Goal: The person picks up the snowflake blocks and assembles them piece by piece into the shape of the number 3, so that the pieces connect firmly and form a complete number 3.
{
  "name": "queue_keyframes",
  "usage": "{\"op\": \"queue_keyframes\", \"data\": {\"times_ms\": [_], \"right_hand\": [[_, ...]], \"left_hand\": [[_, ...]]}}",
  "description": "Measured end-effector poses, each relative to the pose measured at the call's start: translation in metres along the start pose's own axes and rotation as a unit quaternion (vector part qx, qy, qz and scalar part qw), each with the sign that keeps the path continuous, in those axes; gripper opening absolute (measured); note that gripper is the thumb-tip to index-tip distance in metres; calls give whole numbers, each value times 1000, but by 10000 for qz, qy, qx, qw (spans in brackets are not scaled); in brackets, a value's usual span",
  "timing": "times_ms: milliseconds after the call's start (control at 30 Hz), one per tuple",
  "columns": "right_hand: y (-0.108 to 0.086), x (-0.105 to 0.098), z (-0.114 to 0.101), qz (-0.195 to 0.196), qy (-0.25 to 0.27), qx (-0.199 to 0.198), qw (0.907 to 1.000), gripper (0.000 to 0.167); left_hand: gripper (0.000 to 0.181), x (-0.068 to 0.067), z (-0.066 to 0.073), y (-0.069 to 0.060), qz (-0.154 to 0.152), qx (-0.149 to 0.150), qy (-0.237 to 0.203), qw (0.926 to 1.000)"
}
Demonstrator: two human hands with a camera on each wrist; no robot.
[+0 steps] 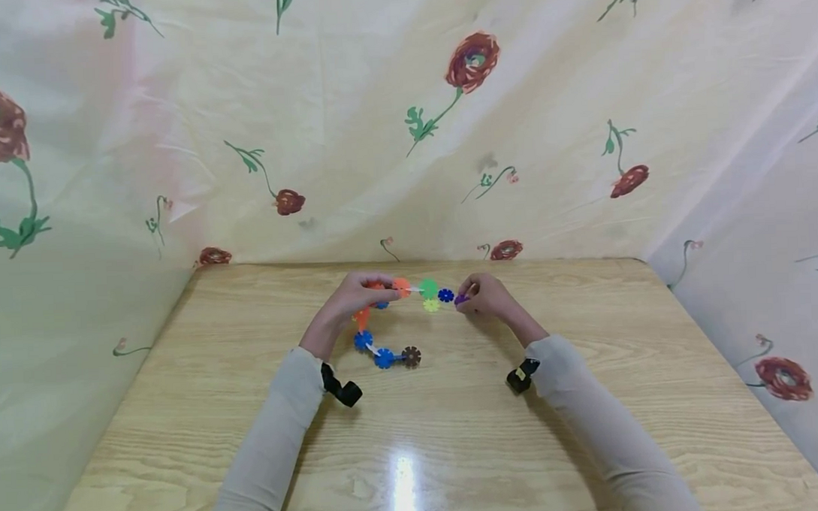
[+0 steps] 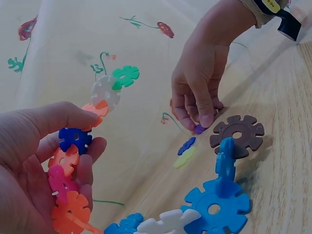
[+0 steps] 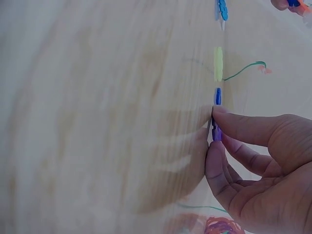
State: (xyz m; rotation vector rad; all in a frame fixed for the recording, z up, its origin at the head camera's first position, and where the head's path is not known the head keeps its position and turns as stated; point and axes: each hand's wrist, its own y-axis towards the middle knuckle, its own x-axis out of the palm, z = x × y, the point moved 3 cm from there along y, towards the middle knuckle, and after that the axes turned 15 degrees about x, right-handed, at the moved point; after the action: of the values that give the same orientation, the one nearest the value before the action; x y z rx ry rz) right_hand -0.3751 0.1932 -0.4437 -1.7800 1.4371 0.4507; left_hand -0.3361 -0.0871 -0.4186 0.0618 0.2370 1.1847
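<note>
Right hand (image 1: pixel 486 294): fingertips pinching purple disc (image 3: pixel 216 133), low at table (image 1: pixel 455 427) | left hand (image 1: pixel 358 293): thumb and fingers holding disc chain (image 1: pixel 363 340) | chain: C-curved, held stretch running left to right, green disc (image 1: pixel 428 288) at its end towards right hand | dark blue disc (image 1: pixel 446 295): between, nearer right hand | yellow-green disc (image 1: pixel 431 305): just beside | brown disc (image 1: pixel 411 356): chain's other end.

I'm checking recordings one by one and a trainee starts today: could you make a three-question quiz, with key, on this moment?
1. Which hand pinches the purple piece, left or right?
2. True or false: the brown piece and the green piece sit at opposite ends of the chain.
3. Two loose pieces lie on the table: a dark blue piece and a ____ one.
Key: 1. Right hand. 2. True. 3. Yellow-green.
</note>
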Motion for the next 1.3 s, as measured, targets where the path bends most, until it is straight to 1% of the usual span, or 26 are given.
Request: {"op": "queue_keyframes", "data": {"times_ms": [300, 433, 533, 667, 800, 900, 1167, 1300], "right_hand": [[4, 1, 2, 6, 166, -46, 9999, 26], [6, 1, 2, 4, 173, -57, 9998, 26], [6, 1, 2, -8, 157, -86, 9998, 26], [5, 0, 1, -31, 206, -74, 9998, 26], [4, 0, 1, -64, 236, -114, 9996, 25], [3, 0, 0, -77, 255, -158, 9995, 24], [-1, 3, 1, -47, 312, -84, 9995, 28], [-4, 4, 0, -19, 311, -80, 9995, 27]], "left_hand": [[26, 2, 0, 1, 57, 17, 77, 10000], [23, 2, 0, 3, 136, -113, 94, 9998], [21, 1, 0, 4, 147, -133, 88, 9998], [24, 2, 2, 4, 128, -151, 62, 9998], [27, 2, 5, 3, 121, -252, 59, 9996], [27, 3, 7, 3, 101, -275, 60, 9996], [20, 2, 9, 1, 53, -143, 88, 9998], [17, 2, 9, -1, -2, -68, 63, 10000]]}}
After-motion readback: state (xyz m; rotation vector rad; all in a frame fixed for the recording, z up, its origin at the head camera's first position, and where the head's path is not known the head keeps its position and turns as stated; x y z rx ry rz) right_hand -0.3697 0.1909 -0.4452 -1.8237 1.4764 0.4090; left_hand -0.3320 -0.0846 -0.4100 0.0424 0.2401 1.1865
